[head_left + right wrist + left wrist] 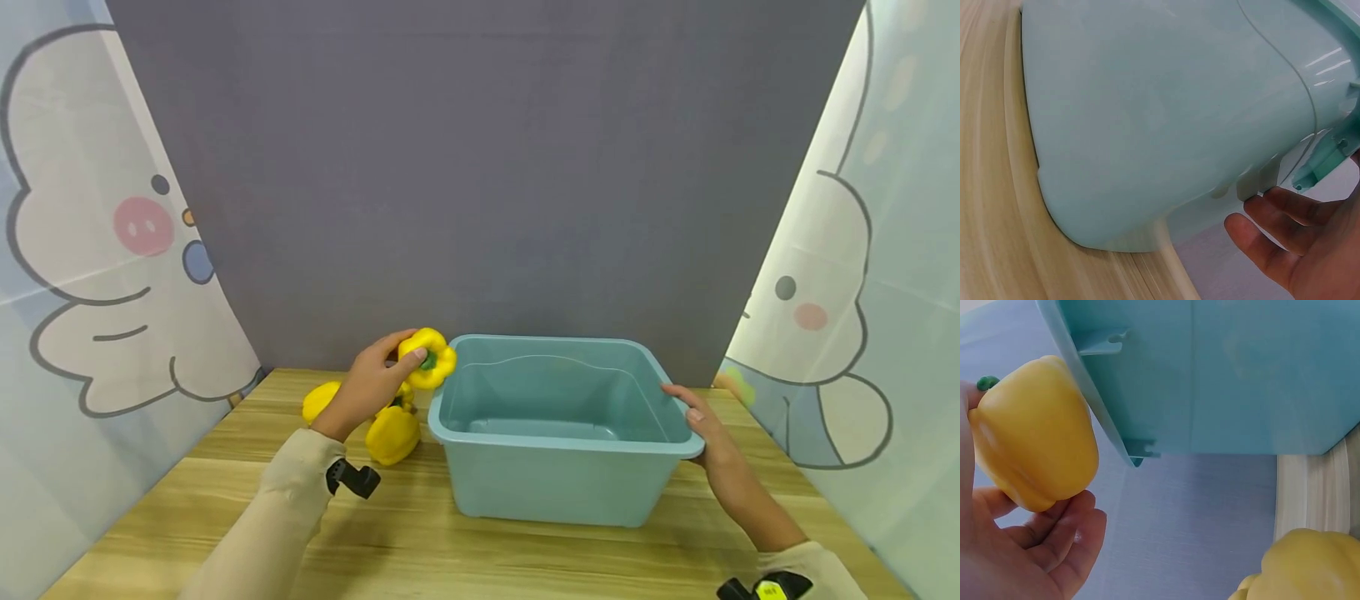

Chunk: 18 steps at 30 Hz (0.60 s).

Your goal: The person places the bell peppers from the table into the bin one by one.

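My left hand (367, 385) holds a yellow bell pepper (442, 360) by its stem end and side, the thumb lying by the green stem. The pepper is raised at the left rim of a blue-green plastic bin (551, 483), overlapping that rim in the head view. In the left wrist view the pepper (1038, 434) is right beside the bin's outer lip. My right hand (716, 437) grips the bin's right rim, thumb on top, with fingers below the lip against the outer wall in the right wrist view. Inside, the bin shows only its bare floor.
Several more yellow peppers (393, 436) lie on the wooden table (405, 542) left of the bin, partly hidden by my left hand and forearm. A grey backdrop (480, 167) stands behind, and curtains with cartoon figures (97, 208) hang at both sides.
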Motion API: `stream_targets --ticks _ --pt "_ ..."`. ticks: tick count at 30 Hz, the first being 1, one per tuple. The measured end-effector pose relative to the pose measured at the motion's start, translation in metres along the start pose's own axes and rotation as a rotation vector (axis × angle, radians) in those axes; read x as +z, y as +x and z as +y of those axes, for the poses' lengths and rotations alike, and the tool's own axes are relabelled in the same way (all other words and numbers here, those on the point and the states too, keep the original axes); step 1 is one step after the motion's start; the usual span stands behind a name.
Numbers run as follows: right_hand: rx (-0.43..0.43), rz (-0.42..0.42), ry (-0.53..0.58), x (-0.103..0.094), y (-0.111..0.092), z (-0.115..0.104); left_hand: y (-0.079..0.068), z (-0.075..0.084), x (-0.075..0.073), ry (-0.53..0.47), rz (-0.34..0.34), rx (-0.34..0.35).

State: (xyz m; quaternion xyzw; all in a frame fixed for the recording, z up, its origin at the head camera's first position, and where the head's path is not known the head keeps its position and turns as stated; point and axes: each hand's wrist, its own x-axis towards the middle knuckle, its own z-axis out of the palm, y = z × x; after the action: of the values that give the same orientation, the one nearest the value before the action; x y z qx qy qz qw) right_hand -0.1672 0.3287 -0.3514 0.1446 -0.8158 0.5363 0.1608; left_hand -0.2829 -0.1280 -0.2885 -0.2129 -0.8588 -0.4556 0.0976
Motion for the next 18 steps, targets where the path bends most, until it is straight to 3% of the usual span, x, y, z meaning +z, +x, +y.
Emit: stream_targets --ticks 18 --pt "0.011 0.007 -0.002 0.0 0.0 -0.001 0.011 0.015 -0.004 0.053 -0.034 0.054"
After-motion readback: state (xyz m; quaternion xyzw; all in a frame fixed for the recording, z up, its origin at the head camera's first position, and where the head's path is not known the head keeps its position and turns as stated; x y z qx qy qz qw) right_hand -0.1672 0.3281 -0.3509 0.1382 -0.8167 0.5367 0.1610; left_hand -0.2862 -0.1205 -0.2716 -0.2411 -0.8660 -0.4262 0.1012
